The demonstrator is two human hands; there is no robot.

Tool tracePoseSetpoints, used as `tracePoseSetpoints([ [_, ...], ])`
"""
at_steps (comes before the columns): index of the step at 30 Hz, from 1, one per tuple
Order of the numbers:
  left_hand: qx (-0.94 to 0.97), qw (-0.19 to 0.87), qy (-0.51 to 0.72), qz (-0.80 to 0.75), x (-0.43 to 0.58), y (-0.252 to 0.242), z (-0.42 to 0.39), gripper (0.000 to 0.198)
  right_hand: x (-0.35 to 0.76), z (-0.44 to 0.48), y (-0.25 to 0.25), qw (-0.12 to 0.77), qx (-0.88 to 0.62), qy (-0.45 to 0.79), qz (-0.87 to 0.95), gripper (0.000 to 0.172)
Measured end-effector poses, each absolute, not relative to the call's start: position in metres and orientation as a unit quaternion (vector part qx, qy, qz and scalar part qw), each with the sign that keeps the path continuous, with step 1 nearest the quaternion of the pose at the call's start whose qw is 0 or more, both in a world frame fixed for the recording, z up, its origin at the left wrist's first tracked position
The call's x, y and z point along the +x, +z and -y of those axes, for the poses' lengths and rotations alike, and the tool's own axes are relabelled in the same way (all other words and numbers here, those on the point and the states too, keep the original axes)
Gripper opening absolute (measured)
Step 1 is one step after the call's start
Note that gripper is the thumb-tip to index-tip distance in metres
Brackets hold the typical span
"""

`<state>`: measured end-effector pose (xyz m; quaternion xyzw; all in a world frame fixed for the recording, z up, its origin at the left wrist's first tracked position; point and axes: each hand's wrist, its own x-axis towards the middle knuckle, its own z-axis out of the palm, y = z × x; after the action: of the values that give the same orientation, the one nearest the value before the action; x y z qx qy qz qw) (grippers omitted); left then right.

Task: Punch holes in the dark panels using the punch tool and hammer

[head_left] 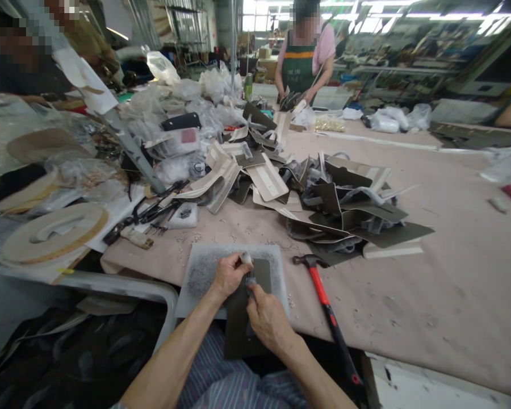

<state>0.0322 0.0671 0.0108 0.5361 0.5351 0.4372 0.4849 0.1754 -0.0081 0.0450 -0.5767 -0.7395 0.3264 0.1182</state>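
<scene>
On a scuffed white board (196, 287) at the table's near edge lies a dark olive flat panel (238, 324), its lower end hanging over the edge toward my lap. My left hand (229, 277) pinches a small whitish piece (246, 259) close to the panel's upper part. My right hand (269, 319) is closed at a grey, plastic-wrapped strip (250, 282) on the panel, thumb and fingers toward its top. Part of the strip is hidden under this hand. To the right rests a claw hammer (321, 287) with a red and black handle, touched by neither hand.
A heap of similar panels (336, 210) spreads beyond the board. Tape rolls (55, 232), plastic bags and hand tools crowd the left, beside a slanted metal post (128, 142). A bin (170, 295) stands lower left. Across the table a person (300, 62) handles dark pieces.
</scene>
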Motion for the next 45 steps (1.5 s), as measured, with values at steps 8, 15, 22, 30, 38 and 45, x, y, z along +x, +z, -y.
tracePoseSetpoints([
  [8,0.544,0.479,0.438,-0.532,0.032,0.012,-0.066,0.017,0.177,0.011,0.042,0.141,-0.595,0.329,0.720,0.037],
  [15,0.550,0.477,0.426,-0.536,0.032,0.011,-0.066,0.018,0.180,0.014,0.042,0.159,-0.590,0.350,0.710,0.038],
  [22,0.574,0.435,0.417,-0.555,0.037,0.006,-0.065,0.014,0.228,0.013,0.050,0.244,-0.636,0.236,0.693,0.049],
  [30,0.603,0.397,0.417,-0.553,0.037,-0.001,-0.064,0.009,0.328,0.026,0.011,0.070,-0.777,0.101,0.617,0.011],
  [38,0.632,0.380,0.411,-0.536,0.038,-0.001,-0.061,0.009,0.289,0.014,0.075,0.283,-0.685,0.404,0.536,0.024],
  [45,0.651,0.355,0.402,-0.537,0.039,0.000,-0.059,0.009,0.252,0.004,0.111,0.217,-0.631,0.171,0.725,0.029],
])
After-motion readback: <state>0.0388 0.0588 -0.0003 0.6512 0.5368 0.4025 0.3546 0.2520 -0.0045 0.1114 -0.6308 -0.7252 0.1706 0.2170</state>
